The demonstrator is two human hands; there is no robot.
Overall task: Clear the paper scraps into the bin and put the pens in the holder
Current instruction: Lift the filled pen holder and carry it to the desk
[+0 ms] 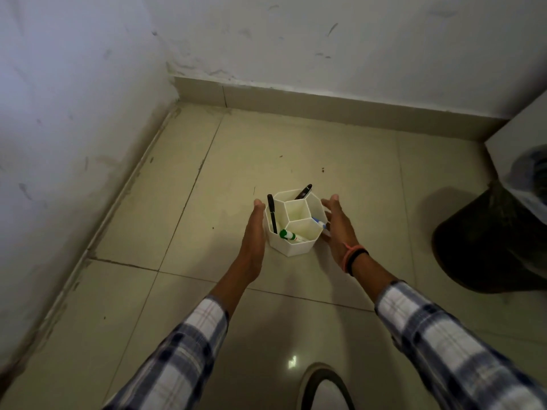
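Holder (291,229), upright on floor (207,291), pens inside: left hand (254,232) and right hand (337,229) flank it, both spread, equally near.

White holder (291,232); green-capped marker (290,235); plaid sleeves (189,344).

Left hand (255,229) and right hand (337,224) reach forward, palms facing inward, fingers (331,199) extended.

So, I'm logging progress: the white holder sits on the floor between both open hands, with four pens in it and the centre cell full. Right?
Not quite. The head view shows the holder's centre cell empty; the pens stand in outer cells. The rest holds: left hand and right hand open beside it.
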